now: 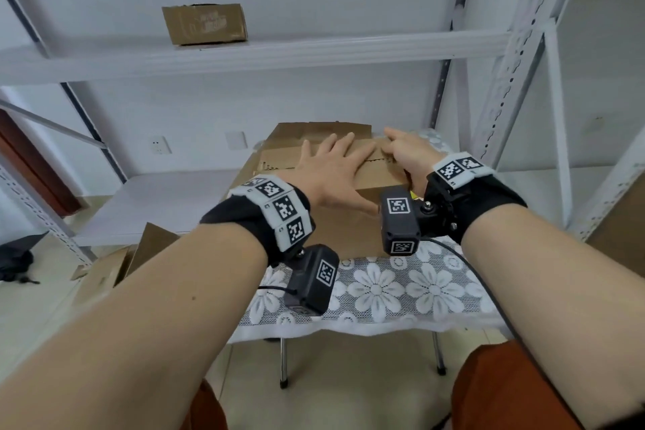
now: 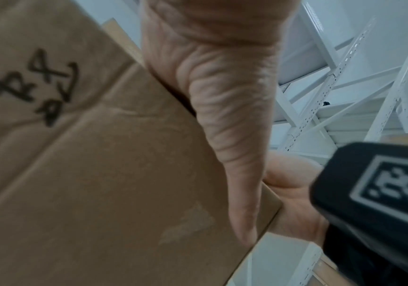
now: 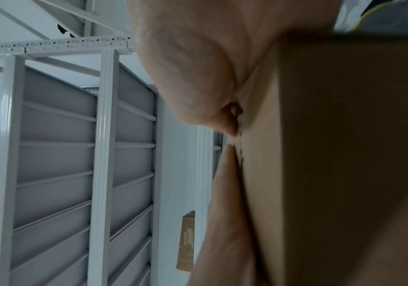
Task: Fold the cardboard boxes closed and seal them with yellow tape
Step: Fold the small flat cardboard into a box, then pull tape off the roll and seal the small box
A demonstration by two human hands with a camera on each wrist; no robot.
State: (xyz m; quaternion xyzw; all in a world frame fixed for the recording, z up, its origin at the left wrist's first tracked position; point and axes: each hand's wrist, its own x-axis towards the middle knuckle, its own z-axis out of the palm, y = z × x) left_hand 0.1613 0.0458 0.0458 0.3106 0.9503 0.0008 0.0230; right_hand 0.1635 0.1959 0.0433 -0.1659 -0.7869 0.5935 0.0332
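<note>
A brown cardboard box (image 1: 373,175) stands on a small table covered with a lace flower cloth (image 1: 384,286). My left hand (image 1: 328,167) lies flat on the folded top flaps with its fingers spread; its thumb (image 2: 235,135) runs along the box (image 2: 100,174), which bears black handwriting. My right hand (image 1: 405,150) clasps the box's right near corner, bent fingers on the top seam and thumb down the near side. A fingertip (image 3: 230,125) touches the seam on the box (image 3: 259,174). The far flap (image 1: 324,131) still stands a little raised. A yellow sliver (image 1: 414,194) shows under my right wrist; what it is I cannot tell.
White metal shelving (image 1: 279,52) rises behind and to the right of the table. A shut cardboard box (image 1: 204,24) sits on its upper shelf. More cardboard (image 1: 115,265) lies on the floor at the left. A dark bundle (image 1: 14,262) sits at the far left.
</note>
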